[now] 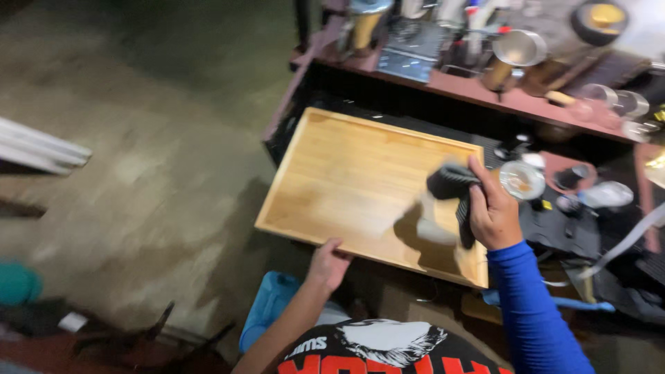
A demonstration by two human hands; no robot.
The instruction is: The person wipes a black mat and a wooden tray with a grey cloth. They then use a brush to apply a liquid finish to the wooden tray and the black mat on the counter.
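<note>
A light wooden tray (pixel 346 173) with a raised rim lies in front of me, tilted across a dark workbench. My left hand (pixel 328 264) grips its near edge. My right hand (pixel 492 208), in a blue sleeve, holds a dark cloth (pixel 450 185) with a pale hanging part over the right end of the tray. The cloth is blurred by motion.
A reddish shelf (pixel 485 90) behind the tray carries metal cups, a funnel-like cup (pixel 518 50) and tools. Small jars and a round clear lid (pixel 521 179) crowd the bench to the right. A blue container (pixel 267 308) stands below on the concrete floor (pixel 138 173).
</note>
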